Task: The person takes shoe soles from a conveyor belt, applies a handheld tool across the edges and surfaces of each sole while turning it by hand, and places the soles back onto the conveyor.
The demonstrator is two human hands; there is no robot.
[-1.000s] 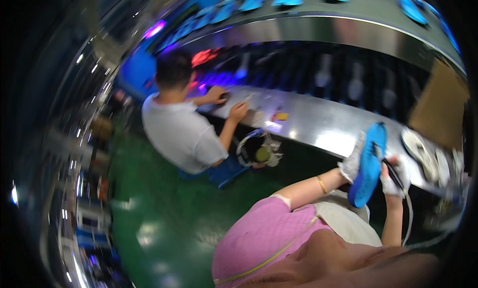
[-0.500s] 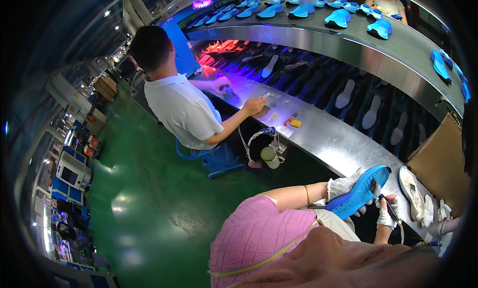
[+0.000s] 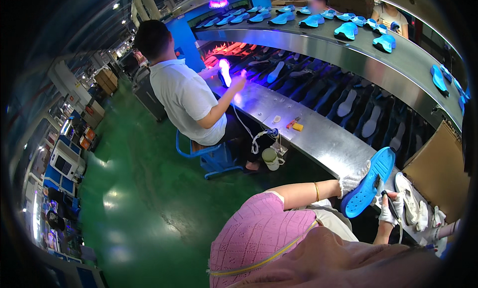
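Observation:
My left hand (image 3: 352,182), in a white knitted glove, is closed on the edge of a blue shoe sole (image 3: 355,200). The sole is tilted up, its hollowed side with small holes showing. My right hand (image 3: 388,211), in a white glove with bare fingertips, grips a brush (image 3: 392,206) with a dark handle and a pale cord or tube at its rear end. Dark bristles lie against or just over the sole's right side; contact is hard to tell. Beside my right hand, a white shoe piece (image 3: 408,198) lies on the metal bench (image 3: 318,144).
White gloves (image 3: 438,217) and a cardboard sheet (image 3: 434,156) are at the right. Blue soles (image 3: 346,31) ride the upper conveyor (image 3: 368,49); pale soles lie on the lower one. A seated co-worker (image 3: 181,93) holds a brightly lit sole. A mug (image 3: 270,158) hangs below the bench.
The blue sole has turned more upright and shifted slightly right in my left hand. The brush is lower along it. The co-worker now holds up a lit sole.

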